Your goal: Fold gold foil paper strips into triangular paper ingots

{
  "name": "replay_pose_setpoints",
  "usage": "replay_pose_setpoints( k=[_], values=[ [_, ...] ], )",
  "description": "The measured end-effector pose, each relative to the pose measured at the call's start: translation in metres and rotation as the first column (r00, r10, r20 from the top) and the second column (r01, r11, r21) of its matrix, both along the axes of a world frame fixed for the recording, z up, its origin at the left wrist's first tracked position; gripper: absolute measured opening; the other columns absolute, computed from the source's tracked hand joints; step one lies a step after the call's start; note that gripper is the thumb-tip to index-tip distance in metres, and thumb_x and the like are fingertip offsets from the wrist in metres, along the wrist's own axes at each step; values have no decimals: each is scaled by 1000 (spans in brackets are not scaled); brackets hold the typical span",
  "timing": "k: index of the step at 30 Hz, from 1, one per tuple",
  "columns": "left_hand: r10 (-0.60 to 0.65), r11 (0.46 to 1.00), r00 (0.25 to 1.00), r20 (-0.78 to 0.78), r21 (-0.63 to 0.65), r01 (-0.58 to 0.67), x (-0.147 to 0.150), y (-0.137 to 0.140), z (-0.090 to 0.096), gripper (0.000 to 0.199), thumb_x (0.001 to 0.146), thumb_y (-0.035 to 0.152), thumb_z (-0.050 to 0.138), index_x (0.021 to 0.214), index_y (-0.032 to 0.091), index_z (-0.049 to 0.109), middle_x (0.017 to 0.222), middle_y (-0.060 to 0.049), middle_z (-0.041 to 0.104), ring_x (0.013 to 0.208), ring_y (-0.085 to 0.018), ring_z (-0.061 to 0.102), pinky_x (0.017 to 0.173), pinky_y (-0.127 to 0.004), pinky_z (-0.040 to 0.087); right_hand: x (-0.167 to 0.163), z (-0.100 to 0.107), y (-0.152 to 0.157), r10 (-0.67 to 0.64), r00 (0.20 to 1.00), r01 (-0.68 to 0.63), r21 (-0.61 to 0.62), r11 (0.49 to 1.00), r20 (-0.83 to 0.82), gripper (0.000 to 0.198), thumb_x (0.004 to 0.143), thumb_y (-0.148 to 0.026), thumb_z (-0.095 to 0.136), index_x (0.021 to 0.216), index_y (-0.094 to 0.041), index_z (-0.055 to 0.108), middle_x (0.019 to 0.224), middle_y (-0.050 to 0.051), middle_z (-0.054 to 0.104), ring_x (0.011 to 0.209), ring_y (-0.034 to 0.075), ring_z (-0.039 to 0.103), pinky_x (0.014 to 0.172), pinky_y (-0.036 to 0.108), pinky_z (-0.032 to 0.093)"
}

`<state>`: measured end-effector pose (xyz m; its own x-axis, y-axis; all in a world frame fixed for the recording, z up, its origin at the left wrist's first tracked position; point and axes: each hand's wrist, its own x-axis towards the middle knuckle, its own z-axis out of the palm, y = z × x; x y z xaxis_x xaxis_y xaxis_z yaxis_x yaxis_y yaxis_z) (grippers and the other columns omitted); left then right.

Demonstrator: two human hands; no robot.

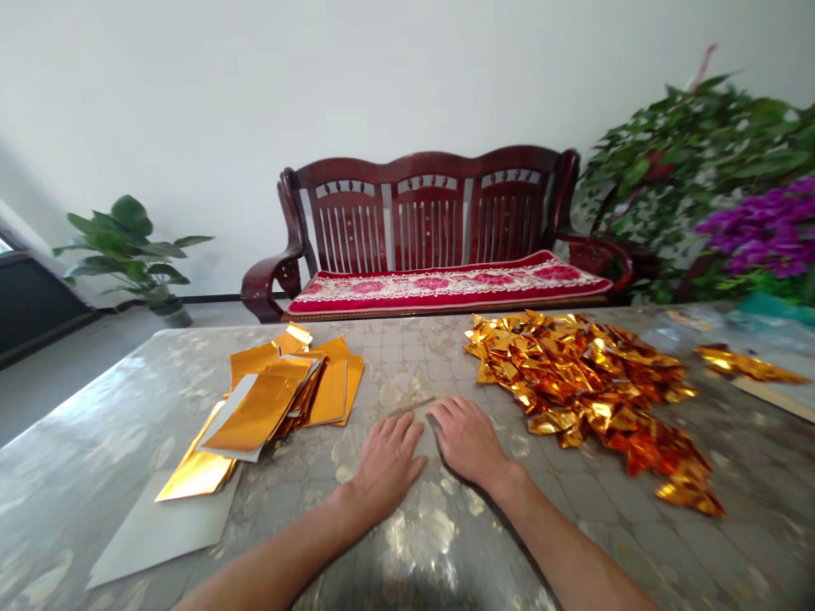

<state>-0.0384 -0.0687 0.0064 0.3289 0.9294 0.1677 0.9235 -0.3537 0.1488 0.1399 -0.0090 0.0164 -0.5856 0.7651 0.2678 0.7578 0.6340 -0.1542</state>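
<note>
A small sheet of foil paper (429, 439), pale grey side up, lies on the table between my hands, partly covered by them. My left hand (390, 462) rests flat on its left part, fingers stretched forward and thumb apart. My right hand (469, 440) has its fingers bent and pressed together on the sheet's right edge; their tips are partly hidden. A narrow edge shows along the sheet's far side, by the fingertips. To the left lies a loose stack of gold foil sheets (261, 416). On the right is a heap of folded gold foil pieces (573, 373).
Under the stack, a larger grey sheet (171, 526) lies on the patterned table (306, 552). At the right are clear plastic (691, 327) and another gold piece (742, 363). Beyond stand a wooden bench (433, 229), a potted plant (131, 246) and purple flowers (770, 225).
</note>
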Motion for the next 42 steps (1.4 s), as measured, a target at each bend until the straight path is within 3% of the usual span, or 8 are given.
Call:
replay_pose_setpoints(
  k=[6, 13, 17, 28, 32, 34, 37, 42],
  values=[
    [-157, 983, 985, 68, -85, 162, -27, 15, 13, 53, 85, 40, 69, 130, 16, 53, 145, -15, 51, 134, -29, 47, 114, -44, 37, 20, 9, 1, 135, 990, -139, -134, 981, -38, 41, 77, -33, 75, 115, -25, 63, 126, 5, 62, 113, 26, 51, 97, 38, 37],
    [-203, 968, 969, 145, -117, 220, -40, 16, 18, 49, 81, 18, 62, 129, 20, 52, 144, -11, 54, 134, -23, 49, 116, -38, 36, 16, 3, 5, 129, 991, -132, -90, 987, -30, 15, 89, -23, 61, 103, -21, 67, 115, 6, 68, 108, 23, 55, 94, 37, 40],
    [-234, 962, 965, 119, -115, 247, -41, 16, 20, 46, 79, 22, 64, 124, 22, 56, 145, -11, 53, 134, -25, 49, 115, -41, 36, 19, 3, 5, 147, 988, -150, -90, 985, -41, 25, 84, -32, 70, 107, -22, 67, 118, 6, 68, 109, 25, 55, 94, 39, 41],
    [-133, 990, 983, 123, -39, 139, -37, 22, 5, 29, 90, 18, 56, 118, 23, 61, 134, -6, 63, 123, -22, 59, 107, -37, 45, 13, -1, 8, 110, 993, -113, -55, 992, -51, 11, 92, -28, 60, 98, -20, 66, 104, 7, 70, 102, 23, 58, 91, 36, 42],
    [-74, 997, 982, 176, -10, 77, -32, 21, 4, 27, 101, 30, 44, 110, 23, 68, 129, -6, 67, 118, -20, 62, 104, -35, 46, 23, 6, 7, 109, 990, -120, -120, 985, -88, 42, 79, -38, 75, 116, -22, 63, 112, 6, 68, 108, 24, 57, 95, 37, 39],
    [-53, 998, 977, 206, -20, 58, -29, 22, 6, 32, 103, 32, 40, 105, 23, 70, 126, -5, 69, 116, -19, 63, 103, -34, 46, 25, 7, 7, 97, 990, -110, -130, 985, -99, 43, 81, -39, 73, 118, -22, 61, 112, 6, 68, 108, 24, 57, 95, 36, 38],
    [1, 999, 974, 229, -46, 9, -26, 24, 8, 33, 102, 31, 41, 97, 22, 73, 119, -4, 72, 110, -19, 64, 100, -34, 46, 19, 5, 9, 44, 995, -53, -92, 994, -94, 19, 98, -34, 50, 103, -22, 65, 100, 4, 69, 101, 20, 59, 89, 32, 38],
    [152, 988, 956, 250, -42, -146, -24, 29, 6, 25, 98, 31, 51, 94, 22, 73, 97, -4, 75, 95, -20, 66, 89, -32, 46, 1, -2, 14, -114, 990, 113, -11, 993, -84, 27, 101, -29, 44, 85, -22, 65, 83, 4, 67, 85, 19, 59, 77, 29, 36]
  ],
)
